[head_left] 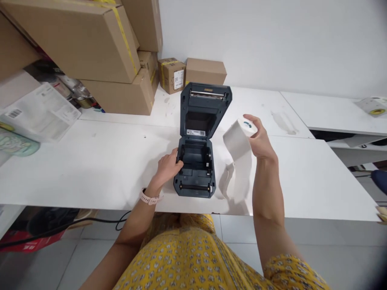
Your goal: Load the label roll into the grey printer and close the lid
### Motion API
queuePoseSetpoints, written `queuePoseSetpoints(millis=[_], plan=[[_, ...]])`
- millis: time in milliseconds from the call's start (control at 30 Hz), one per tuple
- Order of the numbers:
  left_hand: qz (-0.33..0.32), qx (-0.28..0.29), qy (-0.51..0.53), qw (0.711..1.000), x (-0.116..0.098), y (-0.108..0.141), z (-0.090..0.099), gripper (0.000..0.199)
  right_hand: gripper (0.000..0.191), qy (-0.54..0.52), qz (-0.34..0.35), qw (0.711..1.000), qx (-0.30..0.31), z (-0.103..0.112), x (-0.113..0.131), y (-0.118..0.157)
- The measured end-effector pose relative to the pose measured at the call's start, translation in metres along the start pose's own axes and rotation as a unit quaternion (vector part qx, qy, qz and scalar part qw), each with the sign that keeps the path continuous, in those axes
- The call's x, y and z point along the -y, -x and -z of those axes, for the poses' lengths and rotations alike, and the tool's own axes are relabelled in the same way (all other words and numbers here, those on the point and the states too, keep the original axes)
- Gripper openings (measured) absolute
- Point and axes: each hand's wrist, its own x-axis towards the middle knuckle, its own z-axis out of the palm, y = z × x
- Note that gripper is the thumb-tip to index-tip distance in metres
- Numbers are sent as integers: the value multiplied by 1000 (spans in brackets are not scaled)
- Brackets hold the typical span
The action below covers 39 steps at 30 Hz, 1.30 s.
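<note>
A dark blue label printer (pixel 196 167) sits on the white table with its lid (pixel 205 106) raised. Its inner bay shows no roll between the two side holders. My left hand (pixel 168 166) grips the printer's left side wall, thumb over the edge and fingers largely hidden outside it. To the right of the printer, my right hand (pixel 260 139) holds a white label roll (pixel 237 139) above the table by its end. A long loose strip (pixel 242 181) hangs from the roll, curling down onto the table near the front edge.
Stacked cardboard boxes (pixel 121 94) fill the back left, with two smaller cartons (pixel 205 71) against the wall behind the printer. A plastic-wrapped package (pixel 39 110) and a green can (pixel 21 143) lie at far left. Another label roll (pixel 376 106) rests at far right.
</note>
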Motion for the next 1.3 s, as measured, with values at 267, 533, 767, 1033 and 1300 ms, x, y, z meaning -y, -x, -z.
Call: queuePoseSetpoints(millis=[267, 533, 767, 1033, 1300], plan=[[2, -8, 10, 1000, 1, 0, -1, 65, 94, -32, -115, 987, -112, -51, -84, -8], [3, 2, -13, 1000, -1, 0, 0, 63, 90, -148, -149, 976, -59, -13, -97, 56], [-7, 1, -44, 999, -3, -1, 2, 61, 60, -160, -202, 963, 84, -8, -71, 134], [-9, -8, -18, 1000, 1, -1, -3, 63, 50, -204, -53, 949, 233, -14, 6, 109], [6, -14, 63, 998, 4, 1, -6, 68, 44, 196, 131, 886, 398, -93, 77, 60]])
